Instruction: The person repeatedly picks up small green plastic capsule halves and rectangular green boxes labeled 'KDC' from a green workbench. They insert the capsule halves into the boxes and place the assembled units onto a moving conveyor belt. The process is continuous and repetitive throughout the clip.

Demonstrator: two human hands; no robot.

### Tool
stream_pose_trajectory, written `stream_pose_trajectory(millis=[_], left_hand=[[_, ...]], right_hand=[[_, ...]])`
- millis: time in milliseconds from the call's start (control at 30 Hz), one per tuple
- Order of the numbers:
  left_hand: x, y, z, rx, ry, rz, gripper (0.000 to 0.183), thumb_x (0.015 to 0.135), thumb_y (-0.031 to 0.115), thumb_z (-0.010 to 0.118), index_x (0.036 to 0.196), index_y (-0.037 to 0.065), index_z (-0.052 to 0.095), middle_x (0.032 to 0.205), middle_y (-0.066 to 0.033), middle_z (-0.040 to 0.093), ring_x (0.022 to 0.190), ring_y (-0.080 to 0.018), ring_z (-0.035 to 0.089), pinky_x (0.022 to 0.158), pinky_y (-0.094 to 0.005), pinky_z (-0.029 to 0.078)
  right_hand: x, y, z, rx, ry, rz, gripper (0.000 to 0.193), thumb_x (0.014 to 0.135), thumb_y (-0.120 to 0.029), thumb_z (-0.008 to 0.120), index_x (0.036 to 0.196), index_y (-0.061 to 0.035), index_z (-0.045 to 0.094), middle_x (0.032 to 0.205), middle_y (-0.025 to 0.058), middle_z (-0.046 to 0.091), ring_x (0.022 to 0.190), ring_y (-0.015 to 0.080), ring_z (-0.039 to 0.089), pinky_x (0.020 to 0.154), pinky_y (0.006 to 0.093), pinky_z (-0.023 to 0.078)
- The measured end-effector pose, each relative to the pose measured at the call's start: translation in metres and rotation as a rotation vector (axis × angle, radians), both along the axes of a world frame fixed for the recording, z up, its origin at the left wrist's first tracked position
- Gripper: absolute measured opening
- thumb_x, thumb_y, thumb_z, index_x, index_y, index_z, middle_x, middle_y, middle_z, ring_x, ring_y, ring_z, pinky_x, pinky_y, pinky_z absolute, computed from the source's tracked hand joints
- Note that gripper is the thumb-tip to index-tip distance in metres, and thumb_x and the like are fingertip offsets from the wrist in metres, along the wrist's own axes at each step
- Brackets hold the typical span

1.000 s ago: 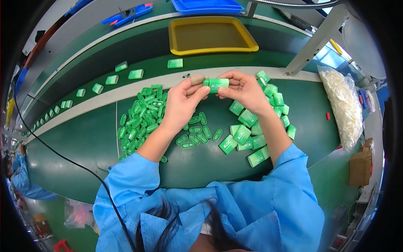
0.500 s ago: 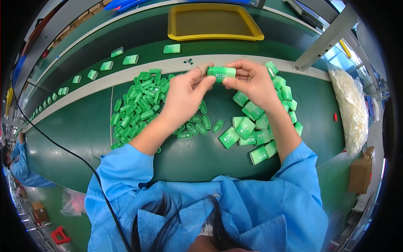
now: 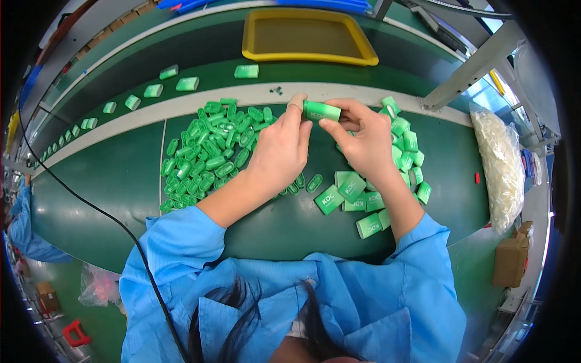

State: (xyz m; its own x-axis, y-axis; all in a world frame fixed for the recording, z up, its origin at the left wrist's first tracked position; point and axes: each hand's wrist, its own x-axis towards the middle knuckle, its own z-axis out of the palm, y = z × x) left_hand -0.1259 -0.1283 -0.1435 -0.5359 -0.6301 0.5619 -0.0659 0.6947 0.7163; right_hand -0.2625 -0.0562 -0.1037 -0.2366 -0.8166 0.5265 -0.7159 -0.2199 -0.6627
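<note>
In front of me, a small flat casing (image 3: 322, 111), shaded from green to pale green with white print, is held level above the table. My right hand (image 3: 367, 134) pinches its right end between thumb and fingers. My left hand (image 3: 277, 148) is closed at the other end, fingertips against the darker green edge; whether a separate cap sits there is hidden. Below and left of my left hand spreads a heap of green oval caps (image 3: 215, 162). More green-and-white casings (image 3: 352, 186) lie loosely piled beneath and beside my right forearm.
Beyond a pale rail, several casings (image 3: 187, 83) stand in a spaced line on a green strip. A yellow tray (image 3: 308, 58) lies behind them. At right are a clear bag of whitish pieces (image 3: 499, 169) and a small red piece (image 3: 477, 178). A black cable (image 3: 103, 215) crosses the left side.
The casing's right end has dipped slightly. My left hand has turned, its fingers straighter at the casing's left end, and its forearm has shifted right over the loose caps.
</note>
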Motion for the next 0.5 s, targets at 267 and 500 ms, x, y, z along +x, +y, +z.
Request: stream_pose_trajectory(millis=[267,500], left_hand=[[-0.001,-0.023,-0.019,0.144,-0.009,-0.078,0.043,0.085,0.007,0.055,0.124,-0.001,0.039,0.106,-0.0176,0.061,0.088,-0.0346,0.061,0.084,-0.0391,0.048],[0.017,0.001,0.003,-0.154,-0.456,-0.269,0.026,0.074,0.019,0.068,0.095,0.004,0.063,0.088,-0.0107,0.057,0.089,-0.0284,0.053,0.081,-0.0376,0.047]], right_hand=[[-0.011,-0.015,-0.013,0.096,0.065,-0.082,0.025,0.074,-0.012,0.070,0.095,-0.0009,0.063,0.075,0.0143,0.065,0.063,0.0227,0.064,0.058,0.0293,0.051],[-0.115,-0.104,-0.022,0.584,-0.133,-0.296,0.034,0.074,-0.016,0.071,0.099,0.0055,0.063,0.080,0.0079,0.064,0.060,0.0100,0.057,0.060,0.0236,0.050]])
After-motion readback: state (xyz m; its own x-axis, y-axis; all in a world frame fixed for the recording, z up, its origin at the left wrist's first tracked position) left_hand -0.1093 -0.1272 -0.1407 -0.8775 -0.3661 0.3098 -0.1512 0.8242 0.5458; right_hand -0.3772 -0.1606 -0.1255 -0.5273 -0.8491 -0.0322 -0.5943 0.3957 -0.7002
